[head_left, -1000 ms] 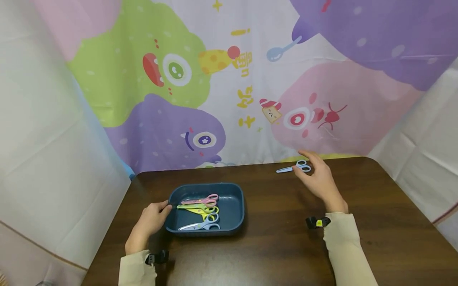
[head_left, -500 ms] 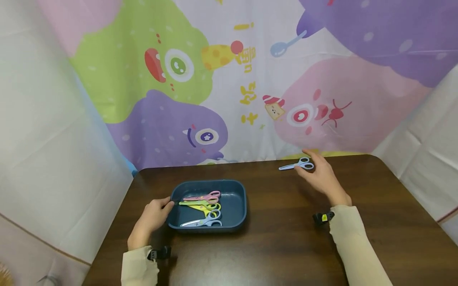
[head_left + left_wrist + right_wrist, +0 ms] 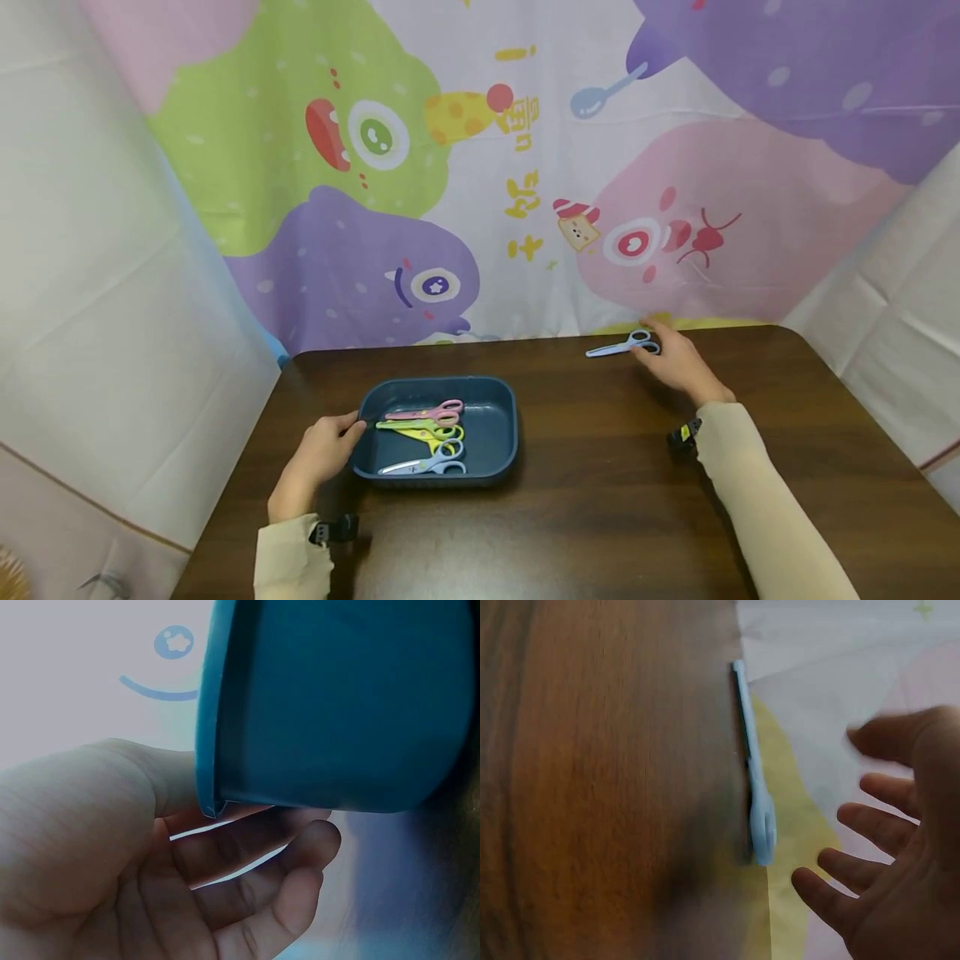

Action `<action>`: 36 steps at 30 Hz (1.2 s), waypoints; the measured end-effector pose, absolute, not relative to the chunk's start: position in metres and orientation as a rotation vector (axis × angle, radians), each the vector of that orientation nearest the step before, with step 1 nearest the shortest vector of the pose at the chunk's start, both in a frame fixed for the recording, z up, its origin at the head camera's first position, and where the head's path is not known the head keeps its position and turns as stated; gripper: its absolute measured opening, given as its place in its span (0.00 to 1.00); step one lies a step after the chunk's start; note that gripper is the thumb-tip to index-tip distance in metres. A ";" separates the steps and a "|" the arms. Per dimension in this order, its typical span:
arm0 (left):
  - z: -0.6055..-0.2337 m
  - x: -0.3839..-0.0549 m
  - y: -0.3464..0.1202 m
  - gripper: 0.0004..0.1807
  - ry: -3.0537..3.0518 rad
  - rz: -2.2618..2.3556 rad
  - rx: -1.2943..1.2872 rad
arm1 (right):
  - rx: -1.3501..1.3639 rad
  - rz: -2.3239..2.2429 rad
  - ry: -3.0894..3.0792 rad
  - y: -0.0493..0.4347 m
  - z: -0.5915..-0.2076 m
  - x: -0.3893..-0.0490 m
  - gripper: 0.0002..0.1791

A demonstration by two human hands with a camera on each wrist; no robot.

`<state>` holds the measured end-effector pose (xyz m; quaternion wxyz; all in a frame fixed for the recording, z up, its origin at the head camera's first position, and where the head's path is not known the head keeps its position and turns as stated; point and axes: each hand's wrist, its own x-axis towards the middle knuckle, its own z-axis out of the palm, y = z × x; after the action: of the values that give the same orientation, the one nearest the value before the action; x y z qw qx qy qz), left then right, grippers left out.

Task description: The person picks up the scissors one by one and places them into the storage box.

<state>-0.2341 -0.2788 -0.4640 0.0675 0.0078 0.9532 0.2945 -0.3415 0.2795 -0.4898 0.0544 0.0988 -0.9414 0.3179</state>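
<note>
My left hand grips the left rim of a dark blue plastic tub, its thumb on the rim and its fingers against the outside wall in the left wrist view. Inside the tub lie pink scissors, green scissors, yellow scissors and light blue scissors. Another pair of light blue scissors lies flat near the table's back edge. Beside its handles is my right hand, thumb and fingers spread with nothing between them. The right wrist view has the fingers apart from these scissors.
The dark wooden table ends at a cartoon-printed cloth hanging right behind the loose scissors. White cloth walls stand at both sides.
My right hand has shifted slightly right and forward around the loose scissors' handles. The left hand keeps its grip on the tub, and the head view has tilted a little.
</note>
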 end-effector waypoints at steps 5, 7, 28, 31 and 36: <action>-0.466 -0.234 -0.279 0.27 2.898 0.896 0.066 | 0.294 0.963 -2.969 0.279 -0.491 -0.347 0.27; -0.467 -0.234 -0.279 0.26 2.906 0.900 0.084 | 0.287 0.974 -2.998 0.280 -0.492 -0.348 0.27; -0.469 -0.233 -0.279 0.26 2.914 0.888 0.083 | 0.075 0.809 -3.025 0.275 -0.508 -0.352 0.16; -0.468 -0.233 -0.279 0.26 2.920 0.880 0.088 | 0.017 0.803 -3.034 0.272 -0.509 -0.348 0.15; -0.467 -0.233 -0.280 0.26 2.920 0.874 0.082 | -0.004 0.826 -3.048 0.268 -0.507 -0.341 0.14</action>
<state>-0.2334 -0.2797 -0.4666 0.0463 0.0270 0.9567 0.2863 -0.3411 0.2678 -0.5067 -0.0083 -0.0014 -0.9652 0.2614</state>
